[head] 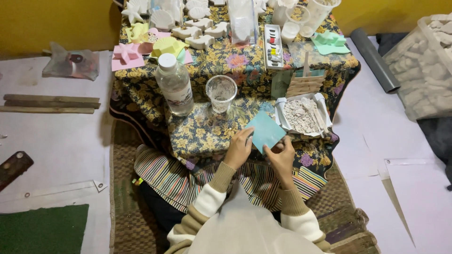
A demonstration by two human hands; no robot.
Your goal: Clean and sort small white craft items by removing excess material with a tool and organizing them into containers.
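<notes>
Both hands hold a flat light-blue square piece (pixel 265 131) over the near edge of a low table covered in a floral cloth (pixel 207 134). My left hand (pixel 238 148) grips its left corner; my right hand (pixel 281 155) pinches its lower right edge. Just right of the piece sits a white tray (pixel 281 106) of pale broken chips with a few wooden sticks. A clear plastic cup (pixel 221 92) and a clear water bottle with a white cap (pixel 174 84) stand to the left, beyond my hands.
At the table's far side lie white plaster figures (pixel 200 29), pink, yellow and green moulds (pixel 127 54), a paint set (pixel 273 46) and white tubs (pixel 301 16). A clear bin of plaster pieces (pixel 421 66) and a grey pipe (pixel 374 59) sit right. Wooden slats (pixel 49 103) lie on the floor at left.
</notes>
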